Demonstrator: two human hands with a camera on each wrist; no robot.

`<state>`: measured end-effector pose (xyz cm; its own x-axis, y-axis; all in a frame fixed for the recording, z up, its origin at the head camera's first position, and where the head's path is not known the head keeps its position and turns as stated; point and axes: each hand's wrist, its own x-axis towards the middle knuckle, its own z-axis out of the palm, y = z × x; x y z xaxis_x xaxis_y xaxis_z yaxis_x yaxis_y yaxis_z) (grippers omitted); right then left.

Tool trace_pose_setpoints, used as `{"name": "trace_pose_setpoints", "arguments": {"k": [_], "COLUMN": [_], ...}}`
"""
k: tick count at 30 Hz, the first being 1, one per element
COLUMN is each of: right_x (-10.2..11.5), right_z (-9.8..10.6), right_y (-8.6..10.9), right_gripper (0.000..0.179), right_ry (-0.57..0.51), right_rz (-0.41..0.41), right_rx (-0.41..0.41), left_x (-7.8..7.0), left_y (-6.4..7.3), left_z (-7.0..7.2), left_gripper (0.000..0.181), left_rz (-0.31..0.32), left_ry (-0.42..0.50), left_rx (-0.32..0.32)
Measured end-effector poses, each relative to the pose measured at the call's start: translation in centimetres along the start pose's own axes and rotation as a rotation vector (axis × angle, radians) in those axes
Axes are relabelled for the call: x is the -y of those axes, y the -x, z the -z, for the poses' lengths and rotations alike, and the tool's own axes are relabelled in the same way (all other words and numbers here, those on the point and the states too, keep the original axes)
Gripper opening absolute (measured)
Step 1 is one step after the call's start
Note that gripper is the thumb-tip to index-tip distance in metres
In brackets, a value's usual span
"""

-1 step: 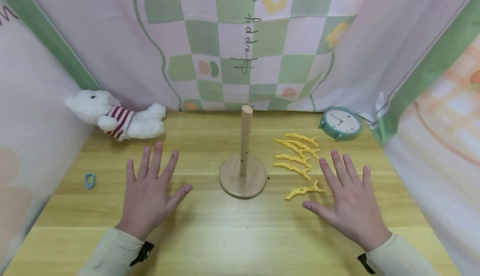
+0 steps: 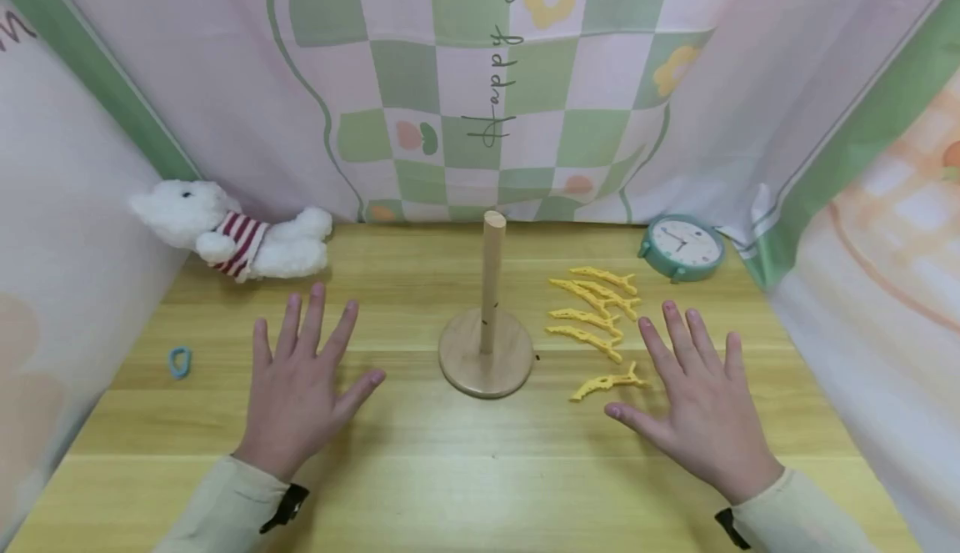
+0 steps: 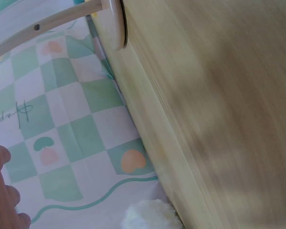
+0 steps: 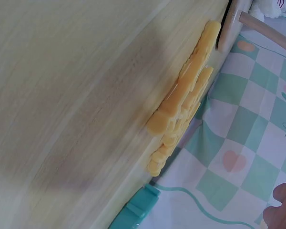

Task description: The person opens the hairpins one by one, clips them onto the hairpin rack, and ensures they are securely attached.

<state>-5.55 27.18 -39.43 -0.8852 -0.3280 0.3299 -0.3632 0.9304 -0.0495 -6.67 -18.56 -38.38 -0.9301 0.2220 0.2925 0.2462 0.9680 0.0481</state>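
Note:
My left hand is spread with straight fingers over the left half of the table, holding nothing. On the right, my right hand is spread the same way, also with nothing in it. Between the hands, farther back, stands a wooden post on a round base. Several yellow branch-shaped pieces lie right of the base. The nearest yellow piece rests just beyond my right thumb. In the right wrist view the yellow pieces overlap in a row.
A white plush toy in a striped shirt lies at the back left. A small blue ring is near the left edge. At the back right lies a teal clock. A checked curtain hangs behind the table.

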Motion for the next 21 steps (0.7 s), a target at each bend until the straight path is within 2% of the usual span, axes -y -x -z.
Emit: {"name": "trace_pose_setpoints", "arguments": {"k": [5,10,16,21], "right_x": [0.1,-0.3,-0.8,-1.6], "right_z": [-0.3,-0.6,-1.0,-1.4], "right_y": [-0.1,-0.2,-0.5,-0.6], "right_gripper": [0.108,0.099,0.092,0.094], "right_ry": [-0.018,-0.069,-0.223,-0.358], "right_rz": [0.027,0.074,0.088,0.09], "right_rx": [-0.012,-0.062,-0.11,-0.075], "left_x": [0.0,-0.2,-0.3,-0.3], "left_y": [0.0,-0.1,0.0,0.3], "left_z": [0.0,0.1,0.1,-0.3], "left_gripper": [0.085,0.086,0.086,0.086], "left_rz": [0.007,0.005,0.006,0.014], "left_ry": [-0.011,-0.006,0.012,0.043], "left_rx": [0.009,-0.001,-0.021,-0.038]}}
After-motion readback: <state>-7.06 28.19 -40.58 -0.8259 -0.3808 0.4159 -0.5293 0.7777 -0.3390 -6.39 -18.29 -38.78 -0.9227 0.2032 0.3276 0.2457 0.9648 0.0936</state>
